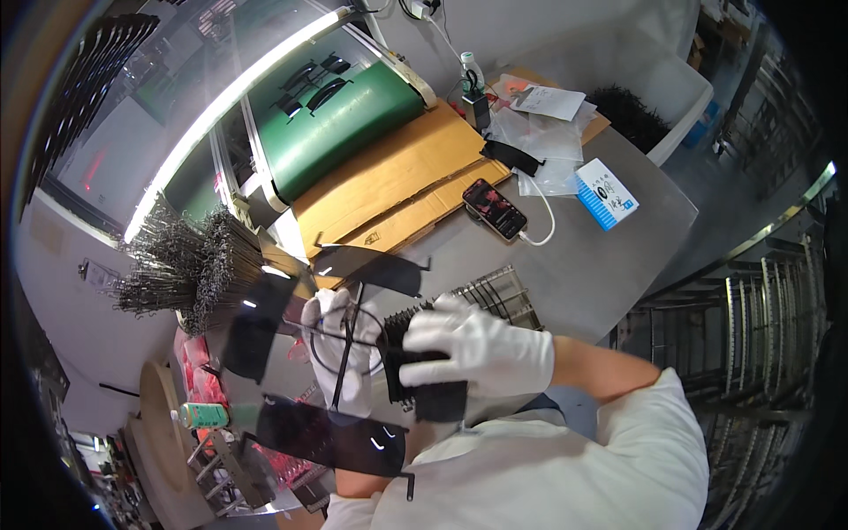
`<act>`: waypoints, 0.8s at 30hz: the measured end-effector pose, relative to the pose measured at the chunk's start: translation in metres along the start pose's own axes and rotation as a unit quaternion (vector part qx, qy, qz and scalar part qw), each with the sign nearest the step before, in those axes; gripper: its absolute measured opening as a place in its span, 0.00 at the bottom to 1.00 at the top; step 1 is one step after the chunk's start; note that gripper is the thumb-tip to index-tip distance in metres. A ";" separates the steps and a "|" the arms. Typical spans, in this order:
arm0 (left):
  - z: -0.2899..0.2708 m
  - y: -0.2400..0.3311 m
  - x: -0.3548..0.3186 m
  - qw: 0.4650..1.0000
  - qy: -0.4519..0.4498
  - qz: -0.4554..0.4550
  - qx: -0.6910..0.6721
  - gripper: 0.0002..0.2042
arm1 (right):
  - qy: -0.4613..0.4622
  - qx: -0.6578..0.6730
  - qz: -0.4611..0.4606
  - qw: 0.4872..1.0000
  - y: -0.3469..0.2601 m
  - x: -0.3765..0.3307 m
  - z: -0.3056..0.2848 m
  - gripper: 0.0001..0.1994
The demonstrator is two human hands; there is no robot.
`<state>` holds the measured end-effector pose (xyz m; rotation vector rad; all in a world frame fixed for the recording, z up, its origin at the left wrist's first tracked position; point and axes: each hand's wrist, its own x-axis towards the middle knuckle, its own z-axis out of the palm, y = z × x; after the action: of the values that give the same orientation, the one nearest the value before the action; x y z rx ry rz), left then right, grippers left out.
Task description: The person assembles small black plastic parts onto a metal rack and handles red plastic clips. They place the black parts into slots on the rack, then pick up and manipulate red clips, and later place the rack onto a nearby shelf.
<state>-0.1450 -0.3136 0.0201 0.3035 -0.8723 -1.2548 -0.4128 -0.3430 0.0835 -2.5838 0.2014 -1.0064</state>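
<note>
My left hand (340,353), in a white glove, is closed around a wire hanging frame (347,344) with a thin rod and a round ring. Dark, glossy curved lens panels surround it: one panel (371,268) above, another (258,327) to the left, and a larger panel (336,437) below. My right hand (477,349), also gloved and slightly blurred, has its fingers around a black panel (442,402). Next to those fingers stands a row of closely packed black panels (397,353). My fingers partly cover the row.
Behind my hands lie flattened cardboard (397,190) and a green conveyor belt (344,124) carrying dark lenses. A bundle of wire hooks (190,265) stands left. A phone (495,209), blue-and-white box (607,194) and metal rack (503,296) are on the table.
</note>
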 end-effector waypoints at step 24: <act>0.042 0.048 -0.006 0.999 -0.033 -0.026 -0.035 0.26 | 0.161 0.348 0.532 0.755 0.044 -0.153 0.014 0.31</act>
<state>-0.1421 -0.2817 0.0759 0.2318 -0.8799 -1.3467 -0.5155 -0.3407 -0.0387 -1.2190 1.0191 -0.7897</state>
